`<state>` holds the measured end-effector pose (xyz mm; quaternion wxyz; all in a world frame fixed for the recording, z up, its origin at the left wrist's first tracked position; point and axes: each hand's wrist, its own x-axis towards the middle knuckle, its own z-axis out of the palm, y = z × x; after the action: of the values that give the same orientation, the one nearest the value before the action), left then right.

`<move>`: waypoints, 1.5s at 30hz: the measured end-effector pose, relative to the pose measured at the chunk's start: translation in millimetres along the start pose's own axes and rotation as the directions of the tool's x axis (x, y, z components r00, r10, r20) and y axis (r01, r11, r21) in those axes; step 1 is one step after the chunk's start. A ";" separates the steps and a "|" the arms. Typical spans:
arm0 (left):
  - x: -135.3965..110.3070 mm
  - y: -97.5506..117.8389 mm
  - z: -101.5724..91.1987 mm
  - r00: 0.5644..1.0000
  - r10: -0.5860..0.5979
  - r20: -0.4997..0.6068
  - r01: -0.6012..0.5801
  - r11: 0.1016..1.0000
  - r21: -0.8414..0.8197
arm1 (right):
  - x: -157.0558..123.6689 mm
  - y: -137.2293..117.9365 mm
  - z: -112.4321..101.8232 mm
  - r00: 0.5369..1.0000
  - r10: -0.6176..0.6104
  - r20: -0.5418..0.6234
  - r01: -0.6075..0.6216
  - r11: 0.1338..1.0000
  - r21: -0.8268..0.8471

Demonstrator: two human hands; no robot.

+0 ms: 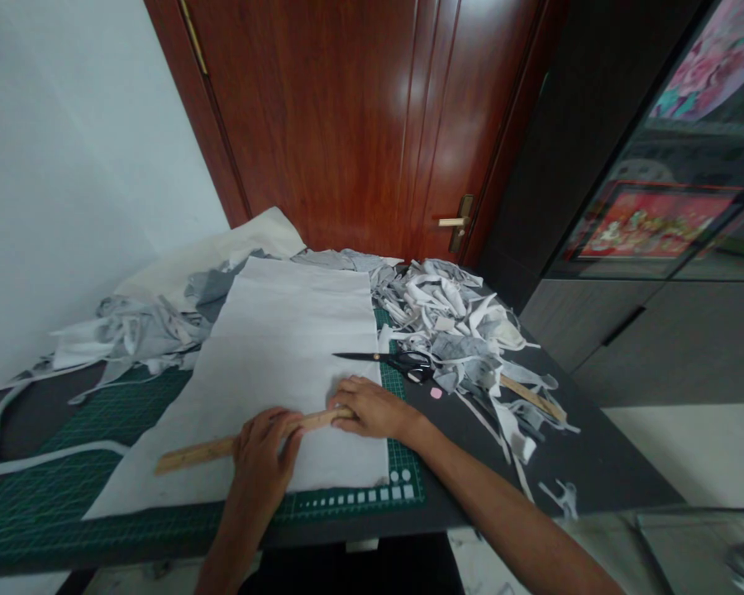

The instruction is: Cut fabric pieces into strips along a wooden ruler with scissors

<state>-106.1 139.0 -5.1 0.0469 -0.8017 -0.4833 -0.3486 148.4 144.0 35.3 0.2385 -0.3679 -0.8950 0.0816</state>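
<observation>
Green mat (130,405) under both my hands, w/ white fabric (285,347) spread on it. A wooden ruler (198,452) lies across the fabric: L hand (264,450) flat on its middle, R hand (372,409) fingertips pressing its end, neither gripping. Black scissors (403,361) just beyond R hand.

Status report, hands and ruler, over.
Both flat on the wooden ruler: left hand mid-length, right hand at its end. Ruler lies across white fabric on green cutting mat. Just beyond: scissors; scrap pile further right.

Two hands (264,453) (372,409), one scissors (403,361), one mat (130,405).
</observation>
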 end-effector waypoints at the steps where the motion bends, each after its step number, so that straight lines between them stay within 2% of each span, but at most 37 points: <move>1: -0.6 -2.8 1.5 1.000 0.007 -0.029 -0.007 1.000 0.012 | 0.8 -0.8 1.0 1.000 0.022 0.000 -0.022 1.000 -0.010; 5: -1.5 -5.9 3.4 0.997 0.017 -0.080 -0.010 0.996 0.088 | -1.3 1.7 -3.1 0.986 0.167 -0.027 -0.168 0.985 -0.048; 11: -0.3 3.2 3.6 0.994 0.067 -0.091 -0.060 0.995 0.074 | -9.2 20.8 -13.2 0.926 0.372 -0.072 -0.378 0.919 -0.113; 14: -1.8 2.6 5.6 0.995 0.087 -0.047 -0.084 0.995 0.060 | -10.7 27.3 -16.4 0.878 0.465 -0.113 -0.477 0.869 -0.131; 18: -6.5 0.9 7.1 0.990 0.129 0.065 -0.134 0.988 0.074 | -8.4 27.3 -17.9 0.806 0.566 -0.175 -0.589 0.796 -0.140; 22: -7.9 5.3 2.8 0.977 0.149 0.151 -0.164 0.982 0.090 | -4.9 23.9 -18.7 0.765 0.611 -0.206 -0.641 0.755 -0.141; 24: -4.8 10.6 -4.1 0.948 0.211 0.240 -0.225 0.974 0.033 | -4.1 23.3 -19.4 0.753 0.622 -0.218 -0.654 0.743 -0.139; 27: 4.2 19.9 -19.8 0.857 0.342 0.386 -0.310 0.940 -0.145 | -4.1 24.5 -20.4 0.741 0.630 -0.235 -0.666 0.734 -0.133; 29: 9.9 24.3 -30.4 0.799 0.403 0.446 -0.303 0.911 -0.280 | -4.6 26.7 -21.0 0.743 0.625 -0.239 -0.662 0.739 -0.126; 31: 12.3 25.4 -38.3 0.769 0.431 0.472 -0.246 0.881 -0.403 | -4.9 29.4 -21.5 0.745 0.620 -0.245 -0.658 0.744 -0.117; 33: 10.9 23.7 -42.6 0.782 0.405 0.473 -0.159 0.864 -0.477 | -5.0 31.9 -22.0 0.741 0.620 -0.257 -0.660 0.744 -0.108; 35: 7.2 20.9 -43.2 0.816 0.340 0.468 -0.080 0.868 -0.490 | -4.8 33.5 -22.5 0.735 0.621 -0.273 -0.664 0.741 -0.102; 39: 3.2 19.2 -36.9 0.862 0.265 0.431 -0.035 0.881 -0.471 | -5.1 34.2 -24.2 0.718 0.624 -0.307 -0.676 0.731 -0.096; 42: 6.4 17.6 -30.9 0.926 0.209 0.313 -0.047 0.890 -0.454 | -8.3 37.0 -27.2 0.677 0.651 -0.343 -0.714 0.695 -0.091; 45: 8.4 1.4 -29.9 0.986 0.085 0.143 -0.029 0.935 -0.353 | -14.8 44.8 -31.4 0.616 0.693 -0.374 -0.767 0.636 -0.086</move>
<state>-117.8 132.2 22.9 -0.1243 -0.8359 -0.3921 -0.3635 200.5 164.9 42.9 0.2739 -0.7356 -0.6196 0.0065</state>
